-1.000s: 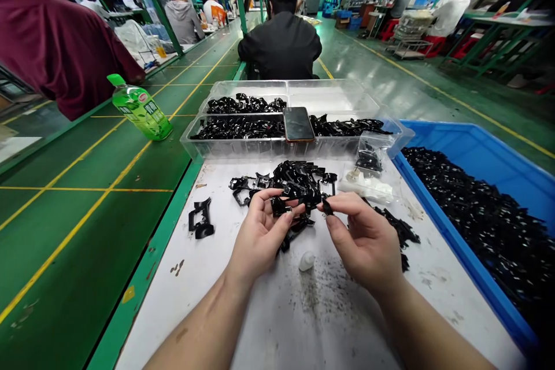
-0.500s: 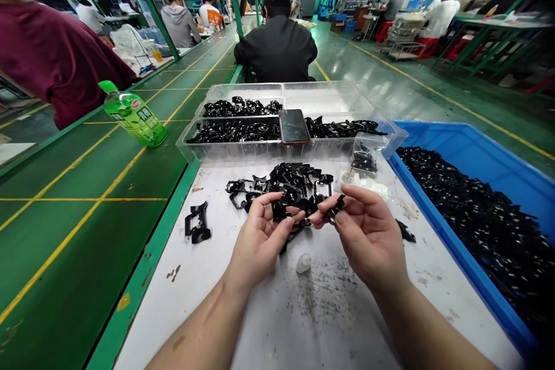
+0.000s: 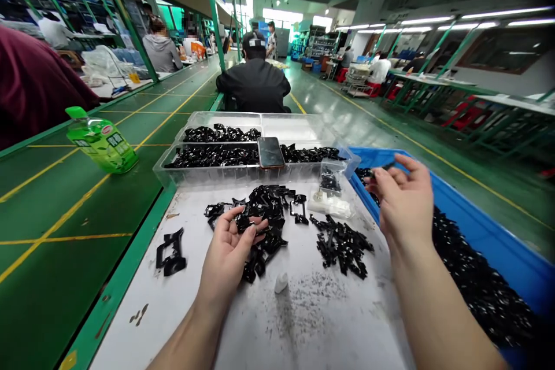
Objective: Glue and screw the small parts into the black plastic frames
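My left hand (image 3: 226,254) is closed round a black plastic part (image 3: 243,221), held just above the white tabletop beside a heap of black plastic frames (image 3: 271,202). My right hand (image 3: 407,202) is raised over the near rim of the blue bin (image 3: 453,208), thumb and fingers pinching a small dark piece (image 3: 385,167), partly hidden by the fingers. Between the hands lies a pile of small black plastic pieces (image 3: 342,245). A single black frame (image 3: 171,255) rests apart on the left, and a small white cone-shaped object (image 3: 281,283) stands in front.
A clear divided tray (image 3: 208,170) of black parts stands behind the heap, a phone (image 3: 271,152) lying across it. Plastic bags (image 3: 332,202) lie near its right corner. A green bottle (image 3: 102,141) stands on the green bench to the left. A person in black (image 3: 255,81) sits ahead.
My right hand has moved away from the left one, up and right to the blue bin. The left hand still holds its part. The view has turned right and up, uncovering the small-piece pile.
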A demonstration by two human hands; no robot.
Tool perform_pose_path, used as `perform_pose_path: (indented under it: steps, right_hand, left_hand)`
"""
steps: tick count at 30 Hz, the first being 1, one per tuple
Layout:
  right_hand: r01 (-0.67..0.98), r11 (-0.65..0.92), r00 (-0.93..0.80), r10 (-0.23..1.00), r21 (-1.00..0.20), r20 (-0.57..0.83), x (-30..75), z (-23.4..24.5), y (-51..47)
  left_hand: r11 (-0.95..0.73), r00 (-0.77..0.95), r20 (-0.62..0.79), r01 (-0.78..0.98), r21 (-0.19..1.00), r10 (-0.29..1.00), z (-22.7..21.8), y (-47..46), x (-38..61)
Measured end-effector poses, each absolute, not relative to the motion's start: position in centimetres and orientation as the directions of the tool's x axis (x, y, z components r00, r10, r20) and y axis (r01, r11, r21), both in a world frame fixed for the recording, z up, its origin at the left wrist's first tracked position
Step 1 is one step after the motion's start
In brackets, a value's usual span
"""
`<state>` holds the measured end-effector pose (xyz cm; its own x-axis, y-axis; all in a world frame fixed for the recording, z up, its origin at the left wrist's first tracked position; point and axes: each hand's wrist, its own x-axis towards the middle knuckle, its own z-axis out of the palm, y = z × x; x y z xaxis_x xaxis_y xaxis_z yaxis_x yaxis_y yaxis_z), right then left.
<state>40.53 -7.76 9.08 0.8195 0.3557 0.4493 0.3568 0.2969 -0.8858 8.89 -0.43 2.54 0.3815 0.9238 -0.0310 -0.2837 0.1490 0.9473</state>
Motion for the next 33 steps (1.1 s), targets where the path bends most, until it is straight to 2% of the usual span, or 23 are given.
perform_pose_path:
  steps: [2,3,4,10,22,30,33]
  right_hand:
    - [0.566,0.082,0.691,0.495,-0.820,0.527,42.8,10.0,-6.0]
    - [0.656,-0.047,0.631,0.580,-0.753,0.514,43.9,10.3,-4.9]
    - [0.689,-0.112,0.611,0.622,-0.716,0.490,44.8,10.5,-3.7]
    - [0.755,-0.325,0.603,0.685,-0.570,0.409,47.6,10.3,0.7]
    - [0.920,-0.278,0.346,0.908,-0.277,0.238,48.8,10.5,0.9]
    - [0.976,-0.217,0.216,0.970,0.000,0.109,50.1,11.6,0.5]
    - [0.977,-0.202,0.196,0.977,0.064,0.086,49.9,11.4,0.5]
  left_hand:
    - [0.146,0.381,-0.026,-0.289,0.946,0.924,2.5,-0.4,8.9]
    - [0.145,0.382,-0.024,-0.291,0.946,0.924,2.5,-0.4,8.8]
    - [0.146,0.385,-0.023,-0.292,0.945,0.923,2.5,-0.4,8.8]
    - [0.152,0.373,-0.026,-0.315,0.937,0.928,2.6,0.0,8.8]
    - [0.165,0.383,-0.050,-0.274,0.947,0.923,2.9,0.0,8.5]
    - [0.158,0.367,-0.031,-0.322,0.934,0.930,2.4,0.1,8.6]
    - [0.156,0.365,-0.029,-0.322,0.934,0.931,2.3,0.1,8.6]
